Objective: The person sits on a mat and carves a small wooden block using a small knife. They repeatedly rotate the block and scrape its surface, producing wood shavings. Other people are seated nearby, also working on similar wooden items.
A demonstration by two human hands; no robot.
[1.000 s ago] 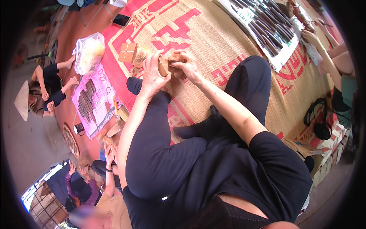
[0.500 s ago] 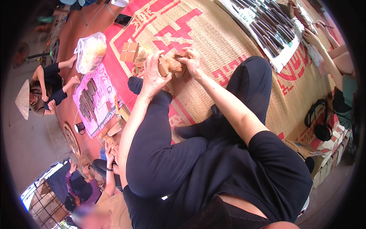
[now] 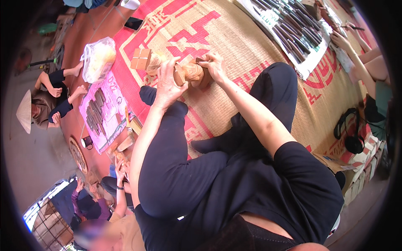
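Observation:
A carved light-brown wooden figure [image 3: 192,72] with a flat block base is held up in front of my crossed legs. My left hand [image 3: 168,83] is closed round its base end. Against the figure's upper side, my right hand [image 3: 215,68] pinches a small flat dark-brown piece [image 3: 200,61]; whether it is sandpaper I cannot tell. Just beyond my left fingers lies a second pale wooden carving [image 3: 155,62], with a square brown block [image 3: 140,58] at its end. My fingers hide part of the held figure.
I sit on a red and straw-coloured woven mat [image 3: 234,46]. Many dark carving tools [image 3: 293,31] lie on a white sheet at far right, others on a pink sheet [image 3: 104,138] at left. A plastic bag [image 3: 99,60], a phone [image 3: 133,23] and a mug [image 3: 87,142] are around; people sit on both sides.
My right hand has shifted slightly to the right along the figure with the small brown piece. My left hand keeps its hold in nearly the same place.

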